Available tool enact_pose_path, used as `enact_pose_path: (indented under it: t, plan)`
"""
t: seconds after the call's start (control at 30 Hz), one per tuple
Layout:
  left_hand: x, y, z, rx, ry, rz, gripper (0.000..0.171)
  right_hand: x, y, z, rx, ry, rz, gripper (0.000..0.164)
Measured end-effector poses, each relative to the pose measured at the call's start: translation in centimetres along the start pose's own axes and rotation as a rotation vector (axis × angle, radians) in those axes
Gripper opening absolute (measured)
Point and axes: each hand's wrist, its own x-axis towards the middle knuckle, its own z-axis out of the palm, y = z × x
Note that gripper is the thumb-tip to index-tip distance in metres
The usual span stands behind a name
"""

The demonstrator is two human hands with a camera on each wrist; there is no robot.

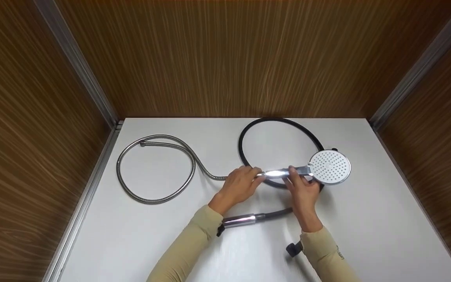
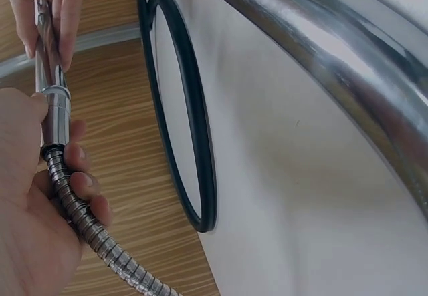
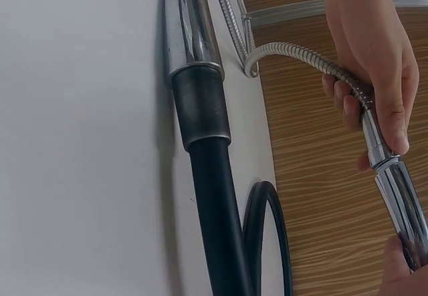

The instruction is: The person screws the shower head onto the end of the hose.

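Khaki long sleeves (image 1: 186, 244) come in from the near edge, the forearms slanting inward so that both hands meet a little right of the middle. Bent at the wrist, the left hand (image 1: 240, 183) grasps the end of a silver, ribbed metal hose (image 2: 98, 237), fingers curled round it and thumb on the smooth chrome connector (image 2: 57, 123). To its right, the right hand (image 1: 303, 194) pinches the chrome handle of a round shower head with a white perforated face (image 1: 330, 167), thumb on one side and fingers on the other. Connector and handle meet end to end in one line, held above the table; I cannot tell how tightly they are joined. Shower face is to the right, turned up

From the left hand the ribbed hose runs left and lies in a wide loop on the white table (image 1: 386, 235). Beneath the handle, a black smooth hose (image 3: 215, 209) makes another loop towards the far right; the hands and handle cover parts of it. Its near stretch ends in a shiny chrome cylinder (image 1: 239, 221), just beside the left sleeve. Brown wood-grain panels (image 1: 225, 58) with grey metal corner strips (image 1: 73, 55) close in the left, right and far sides
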Motion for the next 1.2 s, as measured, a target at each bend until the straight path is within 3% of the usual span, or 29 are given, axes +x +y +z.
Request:
enact_pose_path:
  t: [0.33,0.57,1.2]
  plan:
    - [0.1,0.2,-0.3,-0.031,-0.036,-0.061,0.034,0.0,0.0,0.2,-0.022,0.013,-0.011,0.088]
    - [0.3,0.3,-0.5,0.001,0.003,-0.031,0.029,0.1,-0.2,0.4,-0.032,0.01,-0.001,0.088]
    - [0.8,0.6,-1.1,-0.013,-0.04,-0.008,0.027,0.0,-1.0,0.6,-0.048,-0.003,0.032,0.089]
